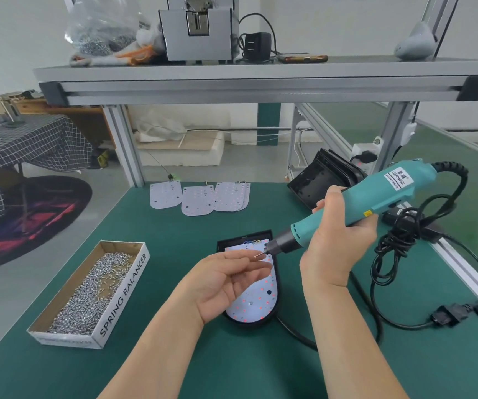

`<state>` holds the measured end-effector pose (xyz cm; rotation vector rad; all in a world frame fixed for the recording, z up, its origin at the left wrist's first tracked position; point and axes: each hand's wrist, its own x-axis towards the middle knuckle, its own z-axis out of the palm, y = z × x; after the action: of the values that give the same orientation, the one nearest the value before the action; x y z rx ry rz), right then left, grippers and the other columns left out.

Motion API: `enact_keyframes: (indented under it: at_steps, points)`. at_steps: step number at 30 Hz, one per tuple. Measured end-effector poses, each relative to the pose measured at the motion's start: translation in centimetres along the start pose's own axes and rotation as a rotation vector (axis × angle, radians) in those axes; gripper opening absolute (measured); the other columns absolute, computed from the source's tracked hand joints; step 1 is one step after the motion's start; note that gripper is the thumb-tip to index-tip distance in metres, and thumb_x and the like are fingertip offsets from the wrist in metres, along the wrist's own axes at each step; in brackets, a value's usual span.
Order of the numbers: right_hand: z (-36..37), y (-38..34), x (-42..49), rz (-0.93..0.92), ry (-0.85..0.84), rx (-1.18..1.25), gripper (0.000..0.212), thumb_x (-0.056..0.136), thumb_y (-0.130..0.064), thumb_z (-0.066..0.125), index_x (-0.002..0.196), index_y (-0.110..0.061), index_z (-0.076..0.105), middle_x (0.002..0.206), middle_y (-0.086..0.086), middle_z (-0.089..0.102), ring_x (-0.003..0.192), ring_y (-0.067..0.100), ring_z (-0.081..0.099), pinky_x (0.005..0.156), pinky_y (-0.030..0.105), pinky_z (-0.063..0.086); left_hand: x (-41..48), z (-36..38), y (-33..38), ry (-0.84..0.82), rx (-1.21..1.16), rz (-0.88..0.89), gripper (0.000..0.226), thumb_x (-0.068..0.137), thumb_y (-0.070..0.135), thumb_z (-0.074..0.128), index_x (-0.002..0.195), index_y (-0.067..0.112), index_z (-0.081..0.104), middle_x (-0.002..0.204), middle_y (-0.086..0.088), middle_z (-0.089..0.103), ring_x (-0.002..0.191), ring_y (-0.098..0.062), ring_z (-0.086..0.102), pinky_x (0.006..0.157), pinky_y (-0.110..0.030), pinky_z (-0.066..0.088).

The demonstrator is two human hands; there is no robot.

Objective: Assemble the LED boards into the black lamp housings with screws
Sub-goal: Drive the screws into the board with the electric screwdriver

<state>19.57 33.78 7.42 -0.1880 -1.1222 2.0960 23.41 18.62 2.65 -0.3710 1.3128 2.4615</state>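
Note:
A black lamp housing (233,243) lies on the green mat with a white LED board (256,308) seated in it. Above it, my right hand (340,234) grips a teal electric screwdriver (376,194), tilted with its bit (260,254) pointing down and left. My left hand (223,283) hovers palm-up over the board with fingers nearly straight, and the bit's tip meets my thumb and forefinger. Whether a screw sits there is too small to tell. A cardboard box of screws (88,292) stands to the left.
Several spare LED boards (200,197) lie at the mat's far edge. More black housings (318,180) lean at the far right. The screwdriver's coiled cable (399,249) and a plug (445,316) lie to the right. An aluminium shelf (260,87) spans overhead.

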Motion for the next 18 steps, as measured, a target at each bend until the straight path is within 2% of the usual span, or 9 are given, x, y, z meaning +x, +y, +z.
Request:
enact_keyframes:
  at_steps: [4, 7, 10, 14, 18]
  points:
    - [0.07, -0.24, -0.09, -0.016, -0.006, 0.003, 0.015, 0.078, -0.029, 0.071, 0.083, -0.024, 0.058, 0.069, 0.0, 0.064, 0.061, 0.016, 0.061, 0.061, 0.026, 0.051, 0.15, -0.02, -0.29, 0.033, 0.003, 0.029, 0.031, 0.093, -0.012, 0.053, 0.089, 0.0, 0.081, 0.079, -0.014, 0.071, 0.065, -0.015, 0.071, 0.057, -0.016, 0.056]
    - [0.04, -0.2, -0.21, -0.011, -0.007, 0.005, 0.015, 0.077, -0.03, 0.071, 0.083, -0.024, 0.059, 0.069, 0.0, 0.064, 0.06, 0.017, 0.061, 0.061, 0.027, 0.051, -0.01, 0.09, -0.36, 0.003, -0.046, 0.036, 0.022, 0.081, -0.009, 0.062, 0.091, -0.002, 0.08, 0.081, -0.015, 0.072, 0.07, -0.017, 0.073, 0.06, -0.016, 0.057]
    - [0.06, -0.09, -0.22, -0.002, -0.004, 0.004, 0.016, 0.077, -0.03, 0.071, 0.084, -0.023, 0.059, 0.069, 0.001, 0.064, 0.06, 0.017, 0.061, 0.06, 0.027, 0.051, 0.03, 0.08, -0.5, -0.006, -0.122, 0.03, 0.02, 0.073, -0.009, 0.064, 0.085, -0.004, 0.079, 0.082, -0.019, 0.072, 0.074, -0.021, 0.075, 0.059, -0.018, 0.058]
    - [0.0, 0.01, -0.09, -0.002, -0.004, -0.005, 0.016, 0.077, -0.03, 0.071, 0.084, -0.023, 0.059, 0.07, 0.001, 0.064, 0.06, 0.016, 0.061, 0.061, 0.026, 0.052, -0.18, 0.16, -0.54, -0.014, -0.132, 0.024, 0.019, 0.073, -0.012, 0.063, 0.082, -0.006, 0.079, 0.082, -0.021, 0.072, 0.074, -0.022, 0.075, 0.058, -0.019, 0.058]
    - [-0.09, 0.22, -0.08, -0.005, 0.0, -0.012, 0.017, 0.078, -0.028, 0.071, 0.084, -0.021, 0.058, 0.067, -0.001, 0.064, 0.059, 0.016, 0.06, 0.059, 0.024, 0.051, -0.23, 0.32, -0.63, 0.015, -0.111, 0.04, 0.023, 0.084, -0.016, 0.057, 0.081, -0.006, 0.078, 0.082, -0.021, 0.072, 0.074, -0.023, 0.076, 0.058, -0.019, 0.059]
